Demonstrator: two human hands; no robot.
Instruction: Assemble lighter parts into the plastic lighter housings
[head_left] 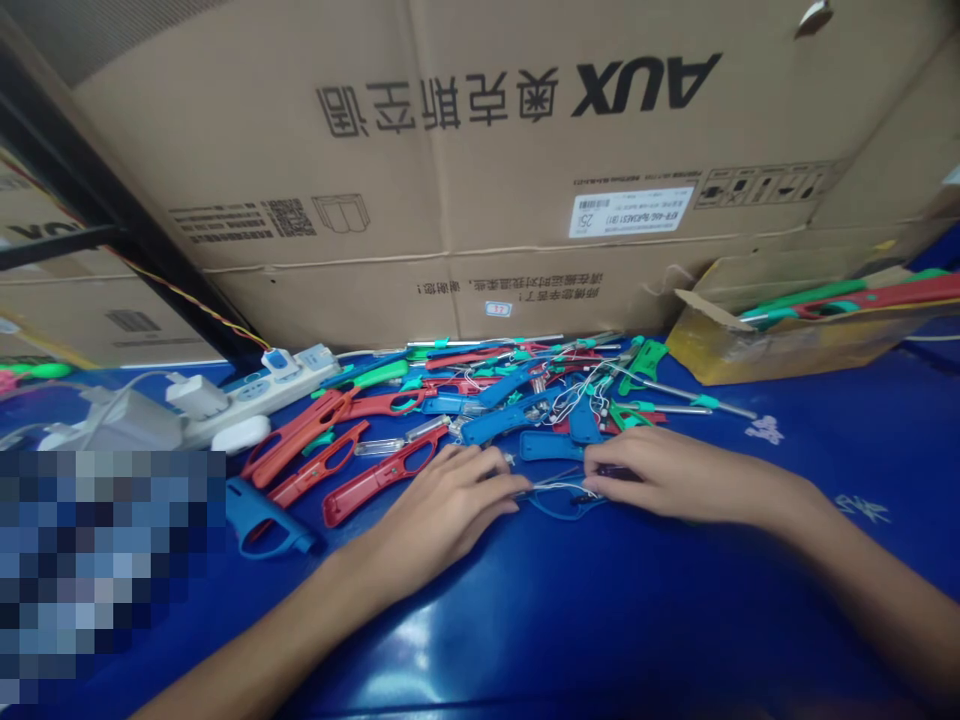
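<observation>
Blue tabletop: left fingers bunched beside casing, right fingers curled round handle.

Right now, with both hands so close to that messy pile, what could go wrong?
The thin white wire between the left hand and the right hand might snag or get pinched. The jumbled pile of loose parts lies just beyond the fingers, so a bump could shift or mix up pieces.

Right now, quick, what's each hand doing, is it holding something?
Left hand: bent, fingertips by the blue plastic piece; can't tell if it's gripping.
Right hand: closed, holding a dark object.
</observation>
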